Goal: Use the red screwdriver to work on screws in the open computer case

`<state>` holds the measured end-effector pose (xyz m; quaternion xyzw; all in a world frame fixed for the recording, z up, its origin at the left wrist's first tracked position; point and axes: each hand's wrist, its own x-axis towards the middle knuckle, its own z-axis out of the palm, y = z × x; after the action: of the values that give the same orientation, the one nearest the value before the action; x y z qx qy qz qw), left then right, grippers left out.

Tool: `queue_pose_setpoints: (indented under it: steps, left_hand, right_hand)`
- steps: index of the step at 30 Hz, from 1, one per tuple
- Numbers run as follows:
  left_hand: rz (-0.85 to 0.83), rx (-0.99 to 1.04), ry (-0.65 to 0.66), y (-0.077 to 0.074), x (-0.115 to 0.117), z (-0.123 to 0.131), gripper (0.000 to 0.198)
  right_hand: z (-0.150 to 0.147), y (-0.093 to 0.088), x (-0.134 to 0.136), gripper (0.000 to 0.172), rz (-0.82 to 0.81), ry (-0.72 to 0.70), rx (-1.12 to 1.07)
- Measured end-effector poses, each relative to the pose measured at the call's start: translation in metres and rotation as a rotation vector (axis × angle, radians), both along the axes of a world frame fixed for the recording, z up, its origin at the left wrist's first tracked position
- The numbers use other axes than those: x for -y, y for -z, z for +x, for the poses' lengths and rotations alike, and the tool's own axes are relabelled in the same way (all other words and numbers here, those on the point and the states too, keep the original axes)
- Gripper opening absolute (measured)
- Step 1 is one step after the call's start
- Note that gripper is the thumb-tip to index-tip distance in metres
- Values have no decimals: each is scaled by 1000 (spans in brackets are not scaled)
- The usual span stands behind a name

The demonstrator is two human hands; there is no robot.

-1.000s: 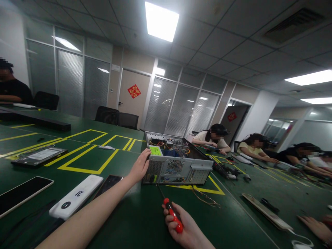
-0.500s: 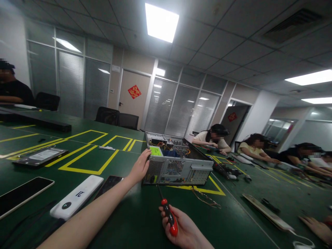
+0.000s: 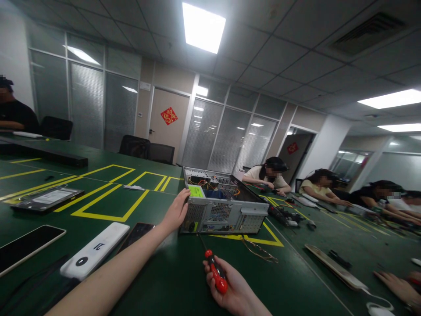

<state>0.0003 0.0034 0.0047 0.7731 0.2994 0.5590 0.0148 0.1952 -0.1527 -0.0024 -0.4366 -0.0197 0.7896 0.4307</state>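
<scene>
An open grey computer case [image 3: 223, 210] lies on its side on the green table [image 3: 184, 272], its wiring showing on top. My left hand [image 3: 176, 211] rests against the case's near left corner, fingers curled over the top edge. My right hand [image 3: 230, 287] is closed around a red and black screwdriver [image 3: 215, 271] near the bottom of the view. The screwdriver's thin shaft points toward the lower rear of the case.
A white device [image 3: 94, 255], a dark phone [image 3: 137, 232] and a larger phone [image 3: 28, 245] lie left of my arm. A flat drive [image 3: 46, 198] sits further left. Loose wires [image 3: 259, 252] lie right of the case. Several people sit along the right side, another at far left.
My right hand with the screwdriver shifted slightly left and down, then eased back a little. My left hand stayed on the case.
</scene>
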Motion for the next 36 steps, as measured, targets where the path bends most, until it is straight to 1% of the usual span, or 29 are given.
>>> queue_pose_setpoints:
  steps: [2,8,13,17,20,22,26,29,31,33,35,36]
  left_hand:
    - [1,0,1,1,-1,0,37]
    - [-1,-3,-7,2,-2,0,37]
    - [6,-8,-10,2,-2,0,37]
    - [-2,-10,-11,3,-2,-1,37]
    - [-10,-10,-10,3,-2,-1,37]
    - [-13,-12,-6,2,-1,-1,38]
    - [-11,-13,-12,1,0,-1,37]
    - [-9,-12,-18,0,1,0,37]
    - [-8,-8,-16,0,1,0,37]
    - [-5,-1,-13,1,0,0,38]
    - [-4,0,-11,1,0,0,38]
    - [-2,0,-10,1,0,0,38]
  right_hand:
    - [1,-1,0,27,7,-7,-26]
    - [6,-2,-1,26,3,43,-126]
    - [4,5,-3,19,-22,10,-36]
    - [2,9,-3,21,-25,-19,16]
    - [1,9,-2,23,-22,-52,7]
    - [1,8,-1,23,-7,-47,-2]
    - [5,3,-1,24,15,-8,-94]
    - [9,-2,-2,24,1,14,-208]
    - [11,-4,-1,25,-4,24,-237]
    - [11,-6,1,26,2,2,-230]
    - [10,-9,5,28,40,-74,-192]
    - [9,-11,7,30,85,-115,-156]
